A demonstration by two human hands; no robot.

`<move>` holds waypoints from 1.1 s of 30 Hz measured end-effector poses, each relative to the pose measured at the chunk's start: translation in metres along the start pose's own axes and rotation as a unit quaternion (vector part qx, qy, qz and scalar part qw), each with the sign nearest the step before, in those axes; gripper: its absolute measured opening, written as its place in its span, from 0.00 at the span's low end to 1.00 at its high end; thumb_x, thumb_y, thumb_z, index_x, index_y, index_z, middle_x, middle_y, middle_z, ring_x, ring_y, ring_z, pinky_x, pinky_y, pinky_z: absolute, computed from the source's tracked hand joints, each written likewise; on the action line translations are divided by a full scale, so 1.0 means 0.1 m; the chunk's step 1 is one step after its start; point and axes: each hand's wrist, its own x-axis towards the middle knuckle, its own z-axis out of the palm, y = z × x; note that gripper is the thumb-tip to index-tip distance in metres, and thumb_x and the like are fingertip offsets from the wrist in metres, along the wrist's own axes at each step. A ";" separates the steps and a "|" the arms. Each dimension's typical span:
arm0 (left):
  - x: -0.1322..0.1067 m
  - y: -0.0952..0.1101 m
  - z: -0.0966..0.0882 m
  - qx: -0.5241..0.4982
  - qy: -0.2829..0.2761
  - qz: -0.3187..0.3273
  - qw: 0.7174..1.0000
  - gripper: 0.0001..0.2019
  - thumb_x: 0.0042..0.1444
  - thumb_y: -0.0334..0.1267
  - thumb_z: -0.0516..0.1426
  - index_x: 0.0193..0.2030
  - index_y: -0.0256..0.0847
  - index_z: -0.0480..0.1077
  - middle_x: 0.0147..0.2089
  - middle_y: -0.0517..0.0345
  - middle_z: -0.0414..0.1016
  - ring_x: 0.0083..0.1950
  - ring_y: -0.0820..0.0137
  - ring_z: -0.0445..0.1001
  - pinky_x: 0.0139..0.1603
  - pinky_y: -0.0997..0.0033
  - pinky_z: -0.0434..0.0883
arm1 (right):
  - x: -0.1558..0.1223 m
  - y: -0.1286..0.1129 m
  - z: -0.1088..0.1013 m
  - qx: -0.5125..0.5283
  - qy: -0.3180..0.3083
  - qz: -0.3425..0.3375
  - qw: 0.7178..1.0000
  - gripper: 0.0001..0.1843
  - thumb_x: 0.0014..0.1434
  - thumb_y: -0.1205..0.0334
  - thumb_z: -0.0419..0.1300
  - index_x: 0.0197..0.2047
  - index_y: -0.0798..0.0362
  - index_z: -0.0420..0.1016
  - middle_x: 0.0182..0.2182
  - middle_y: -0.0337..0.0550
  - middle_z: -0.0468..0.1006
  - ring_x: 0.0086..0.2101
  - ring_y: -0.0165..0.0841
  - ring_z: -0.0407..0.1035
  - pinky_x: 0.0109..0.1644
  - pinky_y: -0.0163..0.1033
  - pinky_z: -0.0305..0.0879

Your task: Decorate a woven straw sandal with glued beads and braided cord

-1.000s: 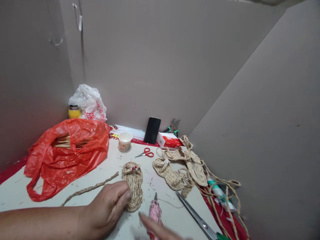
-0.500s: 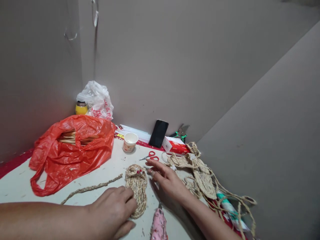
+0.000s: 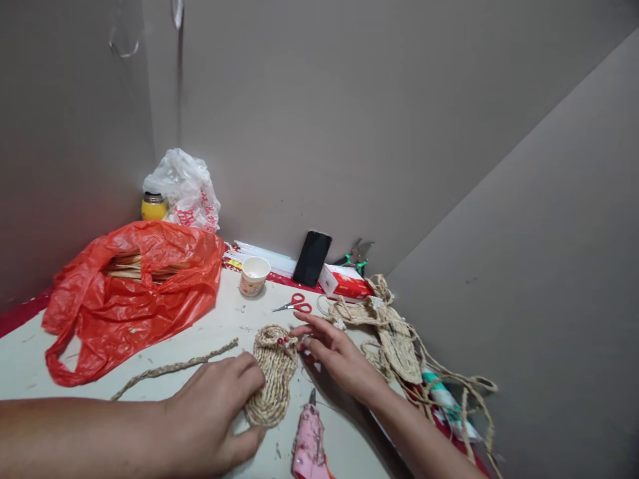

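Since the frame one second earlier, the right hand (image 3: pixel 339 359) has moved up from beside the glue gun to the beaded end of the braided straw slipper (image 3: pixel 272 379); the slipper, taken as landmark, lies flat with its heel swung slightly left. Far left of it, an orange-red plastic bag (image 3: pixel 160 313) contains dry straw. Beyond that bag, well apart from the slipper, stand a yellow jar (image 3: pixel 153 207) with a dark lid and a white plastic bag (image 3: pixel 187 193) bearing red print. Just left of the slipper lies a braided cord (image 3: pixel 174 369). Left hand (image 3: pixel 222 399): fingers on the slipper's left edge, thumb wide of them near the heel. Behind the slipper and slightly left stands a paper cup (image 3: pixel 253 283). Two red beads (image 3: pixel 283 340) sit at the slipper's far end. Small red-handled scissors (image 3: pixel 292 305) lie near, behind that end. Right of the heel lies a pink glue gun (image 3: pixel 309 439), nozzle pointing away. Behind the slipper, to the right, a phone (image 3: pixel 312 258) leans on the wall; a red-and-white box (image 3: pixel 349 286) and green-handled pruners (image 3: pixel 360 253) follow. Right hand: index extended, fingertips at the slipper's beaded edge; whether they pinch anything cannot be told. Further right of the slipper lie other straw slippers (image 3: pixel 399 346) and loose cords (image 3: pixel 465 407).
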 end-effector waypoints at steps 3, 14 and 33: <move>0.09 -0.09 -0.03 -0.113 0.043 -0.128 0.984 0.10 0.46 0.37 0.57 0.36 0.44 0.62 0.29 0.64 0.65 0.30 0.69 0.64 0.29 0.73 0.58 | -0.02 -0.02 0.01 0.017 -0.006 0.001 1.000 0.26 0.53 0.58 0.57 0.56 0.51 0.65 0.41 0.44 0.74 0.34 0.32 0.69 0.35 0.38 0.65; 0.20 -0.29 0.03 -0.218 0.075 -0.166 0.959 0.22 0.40 0.28 0.54 0.45 0.44 0.59 0.36 0.64 0.66 0.27 0.75 0.61 0.26 0.77 0.55 | -0.14 -0.06 0.07 -0.025 -0.040 -0.046 0.998 0.25 0.59 0.58 0.56 0.59 0.51 0.62 0.43 0.48 0.73 0.37 0.36 0.69 0.38 0.41 0.65; 0.19 -0.24 -0.01 -0.221 0.070 -0.172 0.957 0.27 0.42 0.31 0.55 0.54 0.43 0.61 0.39 0.60 0.68 0.26 0.75 0.62 0.27 0.75 0.57 | 0.29 0.00 0.13 -0.107 -0.065 0.002 0.992 0.28 0.50 0.63 0.60 0.56 0.57 0.66 0.23 0.32 0.69 0.23 0.29 0.63 0.29 0.35 0.59</move>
